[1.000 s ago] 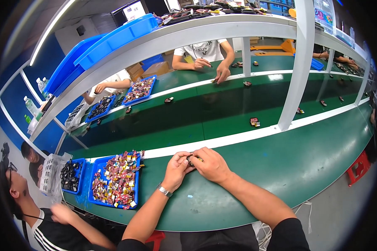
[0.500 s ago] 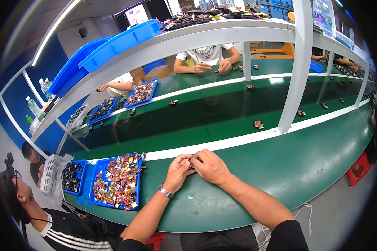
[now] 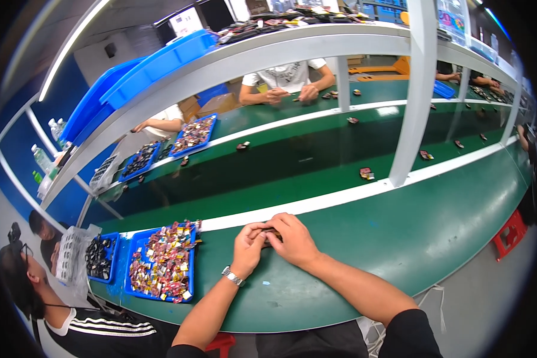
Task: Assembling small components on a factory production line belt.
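Both my hands meet over the green work surface (image 3: 340, 286), close to its white rail. My left hand (image 3: 249, 247), with a metal watch on the wrist, has its fingers closed on a small dark part (image 3: 272, 234). From the other side my right hand (image 3: 293, 240) grips the same part, its fingers bent over the top. Most of the part is hidden by the fingers, so its exact kind does not show. Left of my hands stands a blue tray (image 3: 192, 271) heaped with small red, yellow and white electronic pieces (image 3: 164, 262).
A smaller blue tray of black parts (image 3: 100, 256) and a clear plastic tray stack (image 3: 71, 253) stand farther left, near a seated person (image 3: 101, 328). Beyond the rail, a green belt (image 3: 304, 167) carries scattered small assemblies (image 3: 366, 173). A white post (image 3: 411, 107) rises at right.
The view has shifted slightly. My fingers have moved a little around the small dark part, with the right hand's fingers curling further over it. The trays stay where they were.
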The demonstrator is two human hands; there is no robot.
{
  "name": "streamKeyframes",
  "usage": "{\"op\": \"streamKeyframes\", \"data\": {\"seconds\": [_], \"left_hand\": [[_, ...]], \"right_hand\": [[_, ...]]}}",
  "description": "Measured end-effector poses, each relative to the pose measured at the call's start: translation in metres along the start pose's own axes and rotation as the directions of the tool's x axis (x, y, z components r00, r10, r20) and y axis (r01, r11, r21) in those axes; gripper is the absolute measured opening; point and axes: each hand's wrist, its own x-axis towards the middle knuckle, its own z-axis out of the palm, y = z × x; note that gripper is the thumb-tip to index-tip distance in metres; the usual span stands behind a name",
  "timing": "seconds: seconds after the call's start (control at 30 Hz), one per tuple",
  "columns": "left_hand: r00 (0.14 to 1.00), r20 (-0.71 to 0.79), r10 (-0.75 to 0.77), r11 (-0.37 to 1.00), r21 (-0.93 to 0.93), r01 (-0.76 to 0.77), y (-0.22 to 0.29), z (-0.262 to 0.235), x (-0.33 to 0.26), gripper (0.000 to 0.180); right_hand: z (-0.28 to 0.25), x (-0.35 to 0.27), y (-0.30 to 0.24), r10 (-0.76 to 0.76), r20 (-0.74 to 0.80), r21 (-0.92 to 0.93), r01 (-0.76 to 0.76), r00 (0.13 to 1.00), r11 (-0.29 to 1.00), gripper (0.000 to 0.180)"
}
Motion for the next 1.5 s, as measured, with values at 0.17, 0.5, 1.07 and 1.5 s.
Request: {"op": "streamKeyframes", "data": {"seconds": [0.17,0.5,1.07,1.5], "left_hand": [[0.999,-0.005,0.053,0.996,0.077,-0.052,-0.005,-0.004,0.001,0.017],[0.987,0.081,0.140,0.974,0.168,-0.152,-0.014,-0.004,0.004,0.032],[0.991,0.005,0.136,0.973,0.188,-0.135,-0.013,-0.016,0.001,0.035],[0.994,0.063,0.090,0.959,0.263,-0.104,-0.006,-0.010,0.001,0.025]], "right_hand": [[0.009,-0.003,0.002,0.267,0.051,0.200,-0.272,0.962,0.941,0.015],[0.005,0.001,-0.002,0.347,0.079,0.209,-0.356,0.935,0.911,0.012],[-0.103,0.091,0.147,0.401,-0.209,-0.911,-0.327,0.892,0.252,0.034],[-0.116,0.034,0.118,0.038,-0.198,-0.609,-0.153,0.979,0.778,0.057]]}}
